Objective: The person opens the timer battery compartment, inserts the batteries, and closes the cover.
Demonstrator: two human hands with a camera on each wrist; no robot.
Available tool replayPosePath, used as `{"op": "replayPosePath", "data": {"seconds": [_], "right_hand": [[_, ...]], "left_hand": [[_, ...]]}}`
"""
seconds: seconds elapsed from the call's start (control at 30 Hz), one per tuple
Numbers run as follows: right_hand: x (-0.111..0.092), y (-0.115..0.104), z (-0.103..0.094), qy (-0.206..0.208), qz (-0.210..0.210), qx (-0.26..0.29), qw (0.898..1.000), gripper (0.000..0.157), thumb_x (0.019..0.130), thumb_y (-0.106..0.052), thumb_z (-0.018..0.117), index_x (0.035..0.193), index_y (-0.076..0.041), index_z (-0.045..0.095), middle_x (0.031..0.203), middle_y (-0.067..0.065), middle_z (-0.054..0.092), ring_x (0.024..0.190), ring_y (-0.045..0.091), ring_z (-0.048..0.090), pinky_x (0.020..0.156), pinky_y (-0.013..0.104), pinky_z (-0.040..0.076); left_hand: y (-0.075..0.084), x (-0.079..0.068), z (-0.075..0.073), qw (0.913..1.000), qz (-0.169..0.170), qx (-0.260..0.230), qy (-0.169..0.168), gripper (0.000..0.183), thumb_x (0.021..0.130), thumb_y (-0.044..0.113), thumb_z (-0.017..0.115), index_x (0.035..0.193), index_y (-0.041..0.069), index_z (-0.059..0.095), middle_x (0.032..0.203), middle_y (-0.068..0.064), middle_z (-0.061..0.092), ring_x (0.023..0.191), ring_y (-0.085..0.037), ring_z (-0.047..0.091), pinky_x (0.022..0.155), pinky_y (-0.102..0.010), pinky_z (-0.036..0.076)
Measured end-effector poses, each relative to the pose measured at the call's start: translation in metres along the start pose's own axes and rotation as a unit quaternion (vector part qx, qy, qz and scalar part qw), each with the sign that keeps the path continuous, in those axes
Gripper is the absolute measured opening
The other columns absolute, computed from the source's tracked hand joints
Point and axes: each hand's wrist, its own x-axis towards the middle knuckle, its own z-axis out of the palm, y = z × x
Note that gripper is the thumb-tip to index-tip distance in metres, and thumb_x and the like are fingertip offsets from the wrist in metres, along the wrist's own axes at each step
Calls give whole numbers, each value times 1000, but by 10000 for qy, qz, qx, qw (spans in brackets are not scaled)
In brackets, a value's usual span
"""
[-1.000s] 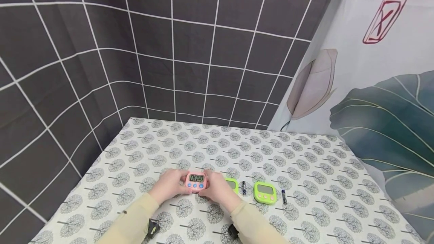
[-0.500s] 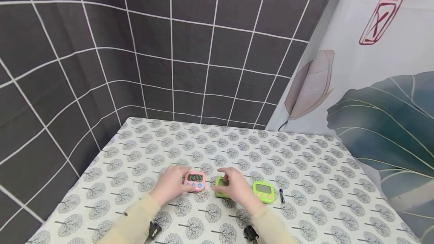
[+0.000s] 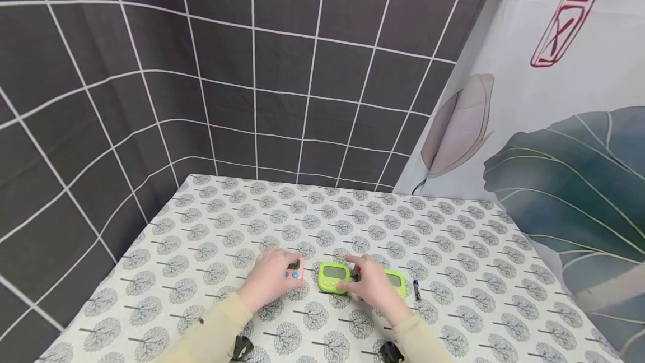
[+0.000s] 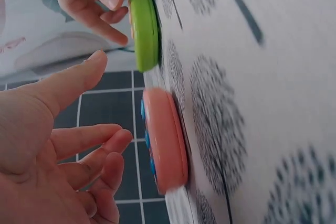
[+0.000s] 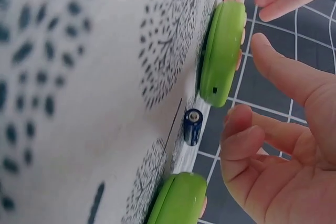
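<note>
A pink kitchen timer (image 3: 299, 269) with blue buttons lies on the table, partly hidden by my left hand (image 3: 269, 275). In the left wrist view a gap shows between the loosely bent fingers and the timer's pink side (image 4: 165, 142). Right of it lies a green timer (image 3: 330, 277), screen up. My right hand (image 3: 374, 283) hovers at that timer's right side, thumb and fingers spread apart and holding nothing. The hand partly covers a second green timer (image 3: 397, 281). A dark blue battery (image 5: 192, 127) lies between the two green timers in the right wrist view.
Another small battery (image 3: 416, 290) lies right of the second green timer. A white cloth with a tree print (image 3: 242, 217) covers the table. Dark gridded fabric (image 3: 282, 99) hangs behind, and a pale patterned curtain (image 3: 524, 144) hangs at the right.
Both hands held the pink timer at first. The right hand let go and moved right, past the first green timer. The left hand shifted right over the pink timer, its fingers now off it.
</note>
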Motion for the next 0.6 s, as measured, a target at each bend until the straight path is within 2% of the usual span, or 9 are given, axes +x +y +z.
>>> {"op": "replayPosePath", "data": {"seconds": [0.07,0.2,0.3,0.4,0.6], "right_hand": [[-1,2,-1,-50,42,-23,10000,69,68,-28,84,124,2,58,78,1,52,68,13,44,59,24,40],[-1,4,-1,-227,84,-41,9997,70,67,-27,84,123,6,57,72,0,51,64,12,43,56,23,38],[-2,4,-1,-353,146,-21,9993,71,67,-25,84,124,7,56,70,-2,51,62,12,44,54,23,39],[-2,4,-2,-430,170,40,9989,71,68,-23,83,125,8,55,69,-2,51,61,12,44,53,23,39],[-1,1,-2,-593,51,180,9981,69,69,-16,82,126,9,53,73,-2,53,64,11,46,56,22,42]], "left_hand": [[3,2,4,9999,78,-5,-65,65,69,40,80,119,2,63,117,-13,65,112,-36,56,100,-59,35],[8,7,14,9996,200,103,-163,68,70,42,79,122,1,61,100,-8,68,105,-31,57,97,-53,39],[12,9,21,9993,233,242,-188,68,70,42,78,123,2,60,100,-8,68,102,-29,57,95,-50,40],[18,12,26,9985,196,488,-147,68,69,44,79,121,4,62,113,-9,67,104,-27,57,94,-49,41],[28,18,34,9977,170,608,-264,67,66,41,81,119,4,63,107,-8,69,94,-24,56,89,-45,41]]}}
